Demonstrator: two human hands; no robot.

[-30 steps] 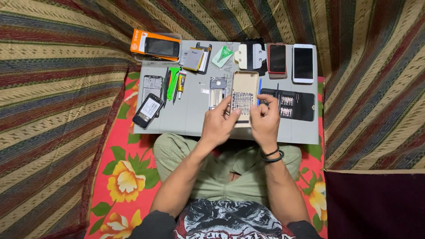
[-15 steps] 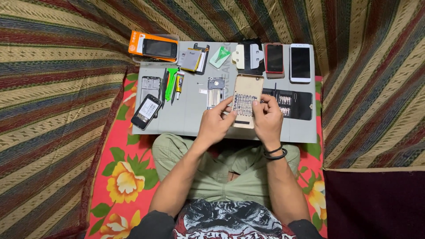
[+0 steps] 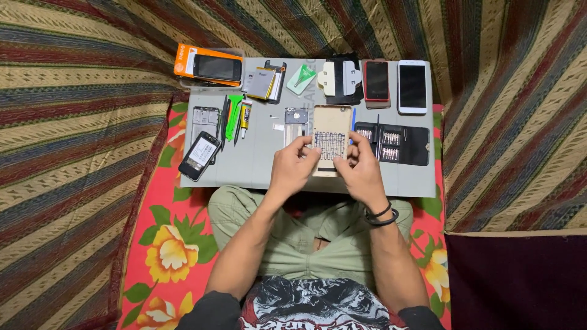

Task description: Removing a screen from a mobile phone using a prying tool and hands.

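A beige rectangular phone back cover (image 3: 332,131) with a small grid-patterned part lies on the grey worktop (image 3: 263,165); left hand (image 3: 292,166) and right hand (image 3: 361,168) both grasp it.

Grey bench (image 3: 263,171). Beige back cover (image 3: 332,119) under a gridded panel (image 3: 331,145). Orange box (image 3: 208,64), red phone (image 3: 376,80), white phone (image 3: 413,86), black phone (image 3: 199,156), black bit case (image 3: 406,143), green pry tool (image 3: 233,116). Red floral sheet (image 3: 165,256); maroon, tan and teal striped blanket (image 3: 73,122). Olive trousers (image 3: 342,244).
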